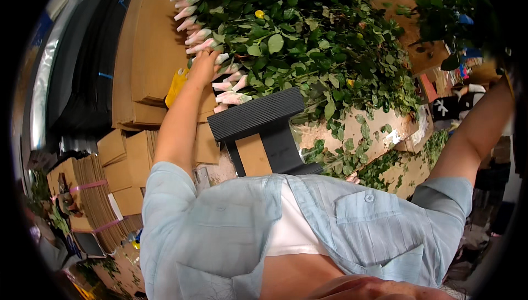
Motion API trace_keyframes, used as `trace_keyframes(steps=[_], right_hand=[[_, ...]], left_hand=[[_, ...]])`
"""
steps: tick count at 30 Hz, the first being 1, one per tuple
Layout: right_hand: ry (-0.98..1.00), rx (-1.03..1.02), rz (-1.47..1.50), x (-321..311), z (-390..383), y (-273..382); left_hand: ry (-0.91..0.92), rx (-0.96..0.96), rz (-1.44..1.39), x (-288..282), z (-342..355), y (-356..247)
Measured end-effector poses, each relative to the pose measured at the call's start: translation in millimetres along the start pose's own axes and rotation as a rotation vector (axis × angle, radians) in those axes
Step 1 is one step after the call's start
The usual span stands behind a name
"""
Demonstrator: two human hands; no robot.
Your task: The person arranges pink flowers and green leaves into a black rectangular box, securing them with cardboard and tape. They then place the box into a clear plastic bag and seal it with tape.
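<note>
A big heap of cut roses with dense green leaves lies across the top of the view. Their pale pink buds, in white sleeves, point left. My left hand reaches up from a bare forearm and rests on the buds at the heap's left edge, its fingers hidden among them. My right arm stretches to the right rim, and its hand is out of sight. My light blue shirt fills the bottom.
A black corrugated sheet lies under the heap. Flat brown cardboard boxes and black sheets are stacked at left. Bundled cardboard with pink straps sits lower left. Loose leaves litter the surface at right.
</note>
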State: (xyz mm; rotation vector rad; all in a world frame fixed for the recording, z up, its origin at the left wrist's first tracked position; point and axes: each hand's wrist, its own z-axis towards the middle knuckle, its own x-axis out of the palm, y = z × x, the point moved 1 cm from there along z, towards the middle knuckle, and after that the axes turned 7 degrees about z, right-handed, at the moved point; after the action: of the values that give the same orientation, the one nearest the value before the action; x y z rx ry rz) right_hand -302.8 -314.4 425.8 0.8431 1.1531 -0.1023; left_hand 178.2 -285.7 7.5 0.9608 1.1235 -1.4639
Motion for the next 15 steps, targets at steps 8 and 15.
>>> trace_keyframes(steps=[8, 15], right_hand=[[-0.231, -0.24, -0.105, 43.2, -1.8, 61.5], [-0.363, -0.614, 0.022, 156.7, 28.9, 102.5]], left_hand=[[0.101, -0.109, -0.034, -136.6, 75.2, -18.5], [-0.426, 0.012, -0.438, -263.4, -72.6, -99.4]])
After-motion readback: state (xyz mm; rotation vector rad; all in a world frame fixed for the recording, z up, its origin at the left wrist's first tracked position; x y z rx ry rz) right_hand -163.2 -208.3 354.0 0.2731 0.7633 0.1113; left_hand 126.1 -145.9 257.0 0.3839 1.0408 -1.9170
